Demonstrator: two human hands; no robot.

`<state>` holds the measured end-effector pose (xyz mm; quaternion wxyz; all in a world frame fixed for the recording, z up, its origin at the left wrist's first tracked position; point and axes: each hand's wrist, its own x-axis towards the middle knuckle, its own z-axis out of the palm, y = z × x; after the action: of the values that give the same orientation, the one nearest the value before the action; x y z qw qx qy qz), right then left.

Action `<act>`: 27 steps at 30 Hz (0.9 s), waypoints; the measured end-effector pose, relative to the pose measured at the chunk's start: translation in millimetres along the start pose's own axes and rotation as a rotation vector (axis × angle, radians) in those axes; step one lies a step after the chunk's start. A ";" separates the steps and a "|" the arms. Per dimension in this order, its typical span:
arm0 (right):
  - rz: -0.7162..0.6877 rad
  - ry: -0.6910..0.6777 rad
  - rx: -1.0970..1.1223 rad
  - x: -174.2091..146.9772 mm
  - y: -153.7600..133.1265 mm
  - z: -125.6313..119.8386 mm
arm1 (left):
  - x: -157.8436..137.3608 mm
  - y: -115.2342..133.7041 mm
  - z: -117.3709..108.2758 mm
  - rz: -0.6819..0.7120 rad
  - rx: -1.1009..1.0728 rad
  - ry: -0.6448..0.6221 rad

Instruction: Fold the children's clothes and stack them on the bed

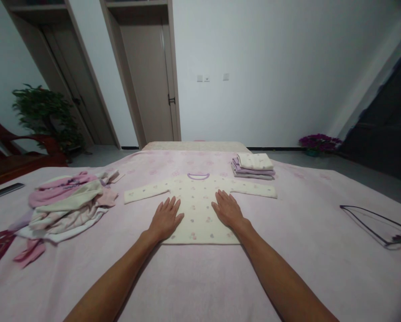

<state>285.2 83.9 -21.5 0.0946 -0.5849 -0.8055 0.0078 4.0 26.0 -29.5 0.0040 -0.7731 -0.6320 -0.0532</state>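
Note:
A cream long-sleeved child's top [196, 219] with small printed motifs lies flat in front of me, its purple-trimmed neckline at the far end and both sleeves spread out sideways. My left hand [166, 218] rests open on the left side of its body, below the left sleeve. On the opposite side, my right hand [228, 209] lies flat on the fabric near the right armpit. Both palms face down, and neither hand grasps the cloth.
A pink patterned bedspread [194, 281] lies under everything. At left is a heap of crumpled clothes [69, 203]; at back right, a folded clothes stack [253, 166]. Eyeglasses [377, 223] lie far right. A dark flat object [4, 191] lies at the left edge.

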 end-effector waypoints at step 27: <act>0.020 -0.019 0.006 0.3 -1.8 -6.9 | -27.4 16.3 -14.1 0.274 -0.113 0.331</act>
<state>284.6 83.0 -14.5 0.0888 -0.5925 -0.8005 0.0167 13.4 -5.1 -17.0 0.0715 -0.8315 -0.5079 -0.2136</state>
